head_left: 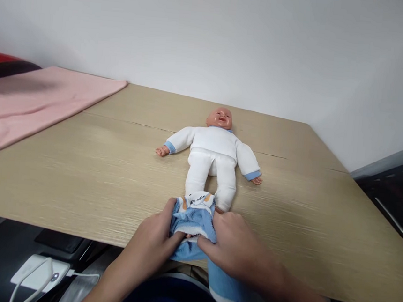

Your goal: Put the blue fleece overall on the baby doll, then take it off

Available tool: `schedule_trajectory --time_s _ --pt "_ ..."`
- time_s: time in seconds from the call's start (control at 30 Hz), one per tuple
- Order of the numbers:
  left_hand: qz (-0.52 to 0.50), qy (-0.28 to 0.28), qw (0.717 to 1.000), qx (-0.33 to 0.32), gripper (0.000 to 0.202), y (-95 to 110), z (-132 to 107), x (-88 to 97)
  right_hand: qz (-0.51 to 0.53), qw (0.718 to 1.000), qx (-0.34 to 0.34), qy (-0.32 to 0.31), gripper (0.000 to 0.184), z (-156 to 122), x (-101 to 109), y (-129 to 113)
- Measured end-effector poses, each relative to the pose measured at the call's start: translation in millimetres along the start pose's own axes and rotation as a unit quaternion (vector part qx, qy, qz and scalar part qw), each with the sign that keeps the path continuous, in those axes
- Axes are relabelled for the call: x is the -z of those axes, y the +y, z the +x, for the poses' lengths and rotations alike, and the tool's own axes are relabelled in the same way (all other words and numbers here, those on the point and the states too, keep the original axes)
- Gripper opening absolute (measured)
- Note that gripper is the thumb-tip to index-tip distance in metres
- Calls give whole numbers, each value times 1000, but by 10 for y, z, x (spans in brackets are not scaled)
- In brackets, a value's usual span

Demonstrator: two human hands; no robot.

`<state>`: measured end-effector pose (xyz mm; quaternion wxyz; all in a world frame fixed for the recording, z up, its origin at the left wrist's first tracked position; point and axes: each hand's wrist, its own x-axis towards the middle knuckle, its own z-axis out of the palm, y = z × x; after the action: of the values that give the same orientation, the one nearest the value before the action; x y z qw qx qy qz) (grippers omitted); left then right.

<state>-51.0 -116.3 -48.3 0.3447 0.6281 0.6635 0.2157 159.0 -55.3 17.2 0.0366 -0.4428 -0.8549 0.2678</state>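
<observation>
A baby doll (pixel 214 154) in a white suit with blue cuffs lies on its back on the wooden table (pixel 90 169), head toward the wall. At its feet is a bunched blue garment (pixel 194 216) with a white and orange print. My left hand (pixel 153 236) grips the garment's left side, fingers curled into the cloth. My right hand (pixel 237 243) grips its right side, thumb pressed on the fabric. One blue leg of the garment (pixel 223 284) hangs over the table's front edge.
A pink cloth (pixel 32 101) covers the table's far left corner. Below the front edge at left lie a white device with a cable (pixel 40 273) and a dark flat object (pixel 61 240). A dark surface (pixel 391 196) stands at right.
</observation>
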Motion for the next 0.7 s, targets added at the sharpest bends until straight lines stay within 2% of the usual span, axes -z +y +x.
schedule_trajectory --time_s 0.1,0.17,0.3,0.43,0.53,0.7 --pt "50 22 998 3 47 -45 33 -54 -42 999 -30 19 14 -14 -109 50" --pt "46 49 997 -27 40 -72 68 -86 -40 998 -19 34 15 -15 -158 89" --pt "-25 100 991 -86 30 -131 152 -136 -32 999 -37 20 26 5 -167 136" --pt "-134 74 985 -79 44 -212 194 -181 -9 999 -38 -4 19 29 -149 173" --pt "-222 85 968 -77 58 -283 185 -233 55 998 -24 34 23 38 -185 233" --pt "-292 115 944 -101 57 -331 195 -294 163 978 6 128 47 56 -302 335"
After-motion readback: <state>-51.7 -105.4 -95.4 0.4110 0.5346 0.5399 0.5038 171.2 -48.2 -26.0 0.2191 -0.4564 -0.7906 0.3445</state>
